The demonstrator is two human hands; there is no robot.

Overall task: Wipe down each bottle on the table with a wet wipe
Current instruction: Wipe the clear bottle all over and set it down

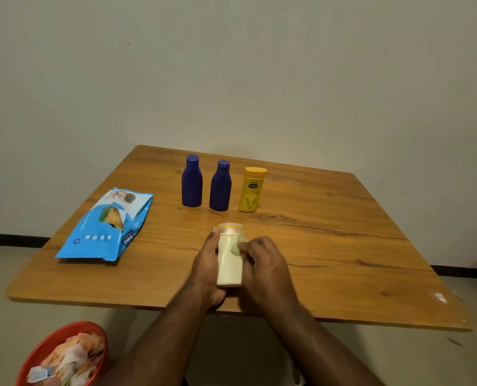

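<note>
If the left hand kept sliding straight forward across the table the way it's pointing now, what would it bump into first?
Probably the nearer blue bottle, standing beyond the left hand, which holds the cream bottle. Depth is unclear, so it may slip between the two blue bottles.

Both forearms reach forward, hands close together; left hand (pixel 208 263) curled in a grip; right hand (pixel 265 266) curled, fingers pressing.

From what I could see there was just the one head cam, worn up high and looking forward and down across the wooden table (pixel 343 246) toward the wall (pixel 231 65), close over the near edge, wide-angle, with no second view to overlap.
</note>
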